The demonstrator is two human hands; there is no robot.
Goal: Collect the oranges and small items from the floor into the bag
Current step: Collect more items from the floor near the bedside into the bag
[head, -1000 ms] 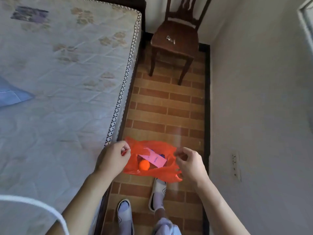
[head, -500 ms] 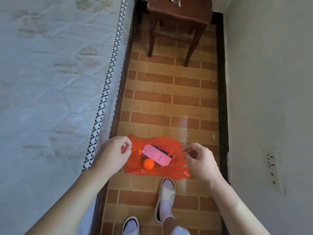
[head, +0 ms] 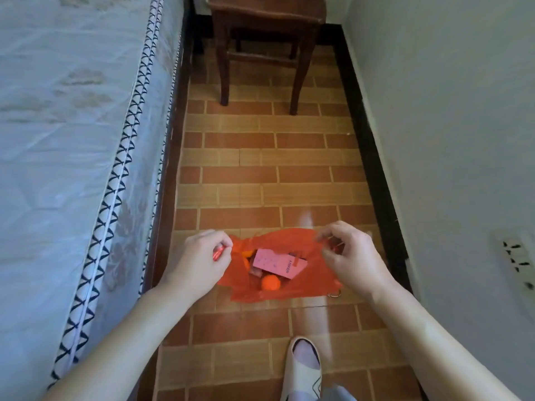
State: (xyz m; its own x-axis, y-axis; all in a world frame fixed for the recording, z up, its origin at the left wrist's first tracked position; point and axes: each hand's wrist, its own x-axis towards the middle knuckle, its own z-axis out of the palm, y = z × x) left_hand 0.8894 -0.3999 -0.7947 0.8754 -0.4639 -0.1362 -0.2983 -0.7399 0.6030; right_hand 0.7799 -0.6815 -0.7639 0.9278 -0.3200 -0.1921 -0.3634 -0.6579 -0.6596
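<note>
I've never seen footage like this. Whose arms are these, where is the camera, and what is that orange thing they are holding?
There is no machine here: a person wears one wide-angle camera on the head, looking forward and down, so the arms you see are their own. The left hand and the right hand each pinch an edge of a thin orange plastic bag, holding its mouth open above the brick-patterned floor. Inside lie a pink card, a round orange and a few smaller things too dim to name. A small metal ring lies on the floor just beside the bag. A mattress runs along the left, a wooden chair stands ahead, and a slippered foot shows below.
</note>
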